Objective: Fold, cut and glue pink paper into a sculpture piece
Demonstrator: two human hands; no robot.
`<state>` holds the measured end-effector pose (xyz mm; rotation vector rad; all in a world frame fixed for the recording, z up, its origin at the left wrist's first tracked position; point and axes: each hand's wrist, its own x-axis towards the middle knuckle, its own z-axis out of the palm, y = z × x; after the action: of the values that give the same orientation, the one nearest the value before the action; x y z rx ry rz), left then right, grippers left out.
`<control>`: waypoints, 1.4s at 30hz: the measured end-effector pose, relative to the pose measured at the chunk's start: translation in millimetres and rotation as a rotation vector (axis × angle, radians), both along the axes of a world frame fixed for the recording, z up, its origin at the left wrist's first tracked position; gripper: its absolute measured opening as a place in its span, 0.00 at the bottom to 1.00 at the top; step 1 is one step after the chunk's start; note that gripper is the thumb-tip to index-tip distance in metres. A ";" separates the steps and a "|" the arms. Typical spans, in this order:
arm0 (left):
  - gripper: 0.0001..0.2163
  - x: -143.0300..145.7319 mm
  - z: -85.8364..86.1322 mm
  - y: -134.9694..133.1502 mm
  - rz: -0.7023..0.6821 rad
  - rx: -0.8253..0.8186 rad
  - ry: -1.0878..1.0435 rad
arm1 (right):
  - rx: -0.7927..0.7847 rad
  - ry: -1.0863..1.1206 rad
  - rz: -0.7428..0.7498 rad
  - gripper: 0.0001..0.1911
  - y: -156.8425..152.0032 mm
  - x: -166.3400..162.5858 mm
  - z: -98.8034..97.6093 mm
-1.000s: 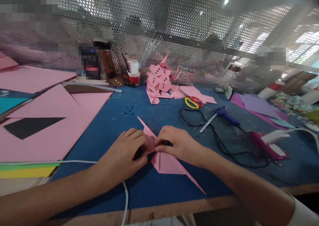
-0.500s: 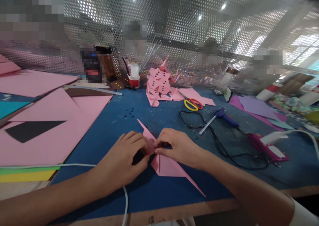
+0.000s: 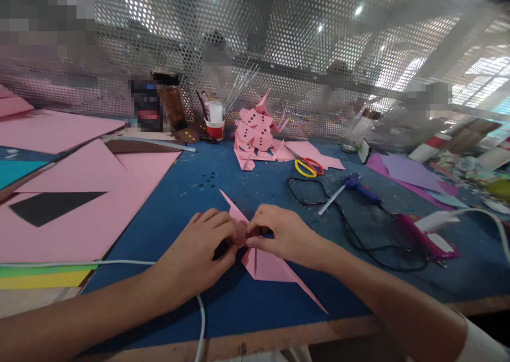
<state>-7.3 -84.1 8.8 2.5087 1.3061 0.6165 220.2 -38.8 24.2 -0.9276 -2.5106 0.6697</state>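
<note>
Between my hands a folded pink paper piece (image 3: 271,267) with long pointed ends lies over the blue tabletop. My left hand (image 3: 207,247) pinches its rounded middle from the left, thumb below and fingers curled above. From the right, my right hand (image 3: 281,234) grips the same middle between thumb and fingertips. The fingertips of both hands nearly meet and partly cover the paper there. Several small black dots (image 3: 207,179) lie on the table beyond my left hand. A pink paper figure with black dots (image 3: 255,131) stands farther back.
Yellow-and-red scissors (image 3: 306,167) rest beside the figure. A blue glue gun (image 3: 362,189) with a black cord lies right, near a magenta device (image 3: 428,237). Pink sheets (image 3: 151,173) cover the left. A white cable (image 3: 202,319) runs under my left forearm. Perforated metal (image 3: 279,43) stands behind.
Both hands keep hold of the pink paper, with barely any movement at the fingertips. The view has shifted very slightly.
</note>
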 end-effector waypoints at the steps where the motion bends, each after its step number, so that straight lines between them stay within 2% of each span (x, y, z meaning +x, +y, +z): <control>1: 0.04 -0.1 0.4 -0.1 0.003 -0.002 0.000 | -0.001 0.001 -0.002 0.03 -0.1 -0.3 -0.3; 13: 0.05 0.9 5.6 -1.3 -0.008 0.006 -0.009 | -0.021 -0.016 -0.045 0.03 -0.3 -3.8 1.6; 24: 0.07 0.5 1.7 -0.7 0.002 0.008 -0.012 | -0.008 -0.014 -0.050 0.03 -0.2 -4.5 -4.5; 42: 0.04 2.3 1.2 0.4 0.032 0.064 0.075 | -0.012 -0.029 -0.056 0.03 -0.6 -4.9 -3.8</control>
<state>-4.9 -83.6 9.9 2.5910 1.3757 0.5847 215.3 -39.5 20.4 -1.0154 -2.4983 0.6595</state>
